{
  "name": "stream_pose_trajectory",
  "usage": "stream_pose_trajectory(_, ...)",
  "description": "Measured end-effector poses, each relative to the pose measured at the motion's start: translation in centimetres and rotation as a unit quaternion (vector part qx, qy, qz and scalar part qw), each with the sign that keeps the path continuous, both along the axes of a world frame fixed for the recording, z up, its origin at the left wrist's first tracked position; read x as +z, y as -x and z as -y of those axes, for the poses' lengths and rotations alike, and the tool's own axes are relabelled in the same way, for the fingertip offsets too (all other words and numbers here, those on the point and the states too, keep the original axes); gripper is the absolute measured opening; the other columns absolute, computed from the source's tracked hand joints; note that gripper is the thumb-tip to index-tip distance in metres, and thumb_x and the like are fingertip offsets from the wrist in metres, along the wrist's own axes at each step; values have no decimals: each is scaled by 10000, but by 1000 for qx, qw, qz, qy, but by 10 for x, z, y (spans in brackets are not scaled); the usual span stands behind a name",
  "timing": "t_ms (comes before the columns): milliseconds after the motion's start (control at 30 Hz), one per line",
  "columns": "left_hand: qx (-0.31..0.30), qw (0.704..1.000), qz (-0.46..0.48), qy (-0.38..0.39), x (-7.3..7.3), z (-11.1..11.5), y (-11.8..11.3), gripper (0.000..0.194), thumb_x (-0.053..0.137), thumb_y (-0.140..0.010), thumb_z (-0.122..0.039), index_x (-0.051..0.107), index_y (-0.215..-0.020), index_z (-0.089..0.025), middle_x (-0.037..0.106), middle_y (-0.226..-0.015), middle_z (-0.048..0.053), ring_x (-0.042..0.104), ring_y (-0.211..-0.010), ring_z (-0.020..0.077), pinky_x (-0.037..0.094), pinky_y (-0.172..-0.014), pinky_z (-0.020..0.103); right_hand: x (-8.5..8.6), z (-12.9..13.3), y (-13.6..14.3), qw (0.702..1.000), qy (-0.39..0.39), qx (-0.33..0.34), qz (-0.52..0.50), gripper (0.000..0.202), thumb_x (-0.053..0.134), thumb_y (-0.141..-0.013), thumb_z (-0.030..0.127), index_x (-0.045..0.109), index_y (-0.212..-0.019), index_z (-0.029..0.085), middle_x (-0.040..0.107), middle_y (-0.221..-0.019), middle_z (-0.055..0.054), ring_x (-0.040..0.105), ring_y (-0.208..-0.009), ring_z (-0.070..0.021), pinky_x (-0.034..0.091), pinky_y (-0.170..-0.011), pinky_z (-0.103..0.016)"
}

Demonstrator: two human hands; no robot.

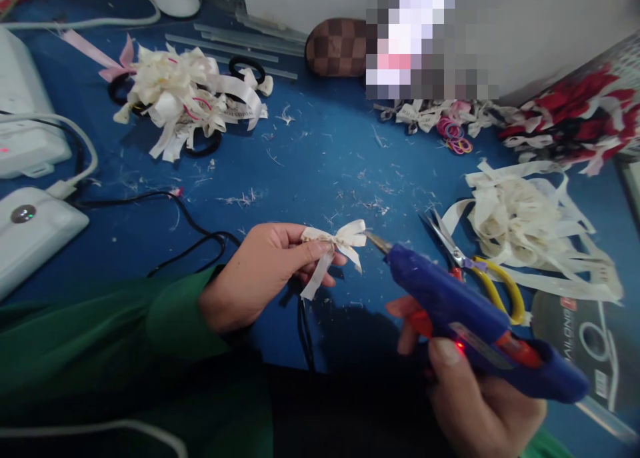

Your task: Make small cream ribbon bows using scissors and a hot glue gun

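Between the thumb and fingers of my left hand [270, 265] is a small cream ribbon bow [350, 235], its loops and tails spread out and one tail hanging down. My right hand [475, 391] is wrapped round the handle of a blue glue gun [450, 298] with an orange trigger and a glowing red light. The nozzle points left and comes close to the bow's right loop; whether they touch I cannot tell. A clear glue stick [605, 418] sticks out of the gun's back end. Behind the gun lie scissors [480, 271] with yellow handles.
Cream ribbon strips [520, 225] are heaped at the right. Finished-looking bows [175, 91] with black hair ties lie at the back left, near clear glue sticks [240, 48] and a checked pouch [335, 48]. A black cord [190, 211] and white devices [40, 231] occupy the left. Thread scraps litter the blue table [320, 151].
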State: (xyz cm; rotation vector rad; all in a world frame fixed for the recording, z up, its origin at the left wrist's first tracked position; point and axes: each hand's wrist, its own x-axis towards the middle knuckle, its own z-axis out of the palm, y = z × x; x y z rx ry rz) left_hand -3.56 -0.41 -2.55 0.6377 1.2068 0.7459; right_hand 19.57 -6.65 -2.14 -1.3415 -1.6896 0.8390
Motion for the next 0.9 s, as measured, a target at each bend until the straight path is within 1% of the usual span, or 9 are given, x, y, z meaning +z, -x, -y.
stream_pose_trajectory(133, 4, 1000, 4, 0, 0, 1, 1, 166, 745, -875, -300, 801, -857, -145, 811, -960, 101, 698, -639, 113, 507, -562, 185, -4, -10, 5, 985, 73, -98, -124, 219, 561, -998, 338, 724, -1006, 193, 744, -951, -77, 642, -613, -172, 508, -558, -330)
stream_pose_trajectory(233, 9, 1000, -1, 3, 1, 2, 0, 188, 761, -863, -327, 797, -871, -142, 810, -961, 107, 707, -647, 126, 529, -577, 200, -10, -25, 7, 960, 163, -153, -168, 288, 647, -944, 437, 720, -871, 167, 691, -756, -48, 612, -614, -162, 486, -546, -287)
stream_pose_trajectory(333, 15, 1000, -7, -6, 1, 3, 0, 215, 763, -861, -355, 801, -882, -144, 809, -957, 109, 710, -667, 135, 546, -610, 215, -15, -37, 8, 917, 284, -146, -240, 360, 759, -842, 494, 685, -758, 152, 647, -668, -28, 586, -603, -138, 474, -541, -247)
stream_pose_trajectory(500, 15, 999, -4, -35, 5, 6, 2, 213, 766, -859, -349, 808, -892, -143, 805, -949, 106, 700, -680, 130, 543, -637, 218, -15, -45, 13, 863, 383, -96, -315, 428, 869, -725, 429, 674, -983, 149, 745, -852, -66, 645, -675, -143, 473, -554, -226)
stream_pose_trajectory(567, 17, 999, -2, -39, 6, 7, 2, 210, 775, -850, -340, 809, -903, -140, 802, -928, 103, 692, -680, 128, 534, -637, 214, -15, -46, 14, 873, 370, -49, -314, 431, 827, -769, 438, 659, -1044, 151, 758, -914, -84, 658, -700, -148, 480, -580, -238)
stream_pose_trajectory(633, 24, 999, -8, -40, 5, 8, 3, 220, 792, -827, -339, 810, -902, -133, 800, -897, 103, 685, -669, 132, 521, -622, 215, -17, -47, 14, 913, 326, -13, -246, 392, 741, -838, 485, 659, -1032, 154, 754, -903, -81, 658, -700, -159, 482, -599, -259)
stream_pose_trajectory(733, 39, 997, -20, -56, 0, 8, 3, 231, 801, -800, -345, 810, -853, -120, 786, -807, 97, 670, -637, 138, 498, -595, 214, -18, -49, 8, 979, 205, -16, -1, 325, 615, -920, 505, 678, -910, 187, 712, -748, -40, 618, -638, -168, 438, -592, -281)
stream_pose_trajectory(800, 40, 997, -22, -62, -4, 7, 3, 249, 808, -787, -360, 811, -851, -119, 789, -832, 101, 675, -649, 140, 499, -606, 214, -13, -51, 0, 982, 117, -38, 142, 321, 563, -957, 474, 678, -821, 207, 673, -655, -19, 593, -606, -169, 403, -603, -292)
stream_pose_trajectory(900, 31, 997, -21, -67, -8, 7, 3, 266, 814, -778, -373, 811, -865, -122, 791, -842, 106, 680, -655, 147, 504, -621, 222, 6, -64, -21, 972, 41, -24, 231, 299, 537, -975, 415, 698, -811, 223, 686, -657, -8, 602, -612, -163, 381, -607, -287)
